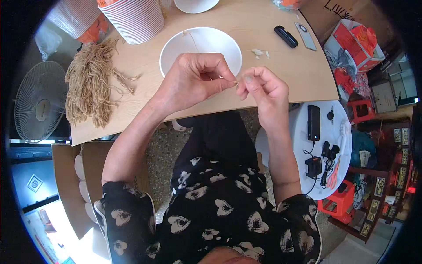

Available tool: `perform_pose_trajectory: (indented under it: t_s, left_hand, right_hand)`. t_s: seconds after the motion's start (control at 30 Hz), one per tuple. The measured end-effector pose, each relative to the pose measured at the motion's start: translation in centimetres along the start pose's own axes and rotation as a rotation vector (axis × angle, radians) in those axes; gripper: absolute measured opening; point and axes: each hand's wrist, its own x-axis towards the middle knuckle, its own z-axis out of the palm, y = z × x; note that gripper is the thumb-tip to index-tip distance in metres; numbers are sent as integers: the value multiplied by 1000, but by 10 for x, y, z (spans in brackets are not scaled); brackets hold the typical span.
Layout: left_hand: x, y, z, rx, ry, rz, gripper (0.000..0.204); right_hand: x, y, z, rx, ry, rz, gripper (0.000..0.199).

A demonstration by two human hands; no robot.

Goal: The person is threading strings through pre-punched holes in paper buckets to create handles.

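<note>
At the table's (272, 66) far right corner lies a red box (354, 44) with an orange bow, tilted beside a brown carton that bears black handwriting. By the lower left, under the table edge, a dark panel carries a white diamond-shaped label (34, 183). A stack of white cups with thin red rings (134, 17) stands at the table's far left, mouth down as far as can be told, with a second, paler stack (74, 15) to its left. A white bowl (200, 48) sits in the middle of the table just beyond the hands; it looks nearly bare inside, with a thin pale strand hanging over its far rim. Part of another white dish (195, 4) shows at the top edge. A heap of tan, stringy fibre (90, 83) lies on the table's left part, well apart from the bowl. The left hand (195, 81) and right hand (263, 90) meet fingertip to fingertip over the table's near edge, each pinched on a tiny pale bit (236, 82) held between them; it is too small to tell what it is. A black case (286, 36) and a grey phone (305, 36) lie at the table's right.
</note>
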Motion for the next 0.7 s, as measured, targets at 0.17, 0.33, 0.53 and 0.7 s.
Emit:
perform_pose_trajectory:
  t_s: [0.17, 0.33, 0.53, 0.7]
  left_hand:
    - [0, -1, 2, -28, 32, 9, 4]
    - [1, -1, 1, -30, 1, 2, 4]
    - [1, -3, 1, -12, 5, 68, 5]
    - [0, -2, 2, -35, 4, 8, 4]
  right_hand:
    - [2, -4, -5, -98, -2, -64, 15]
    - [3, -8, -2, -279, -60, -145, 14]
    - [3, -2, -3, -150, -14, -63, 13]
    - [3, -3, -4, -105, 26, -52, 15]
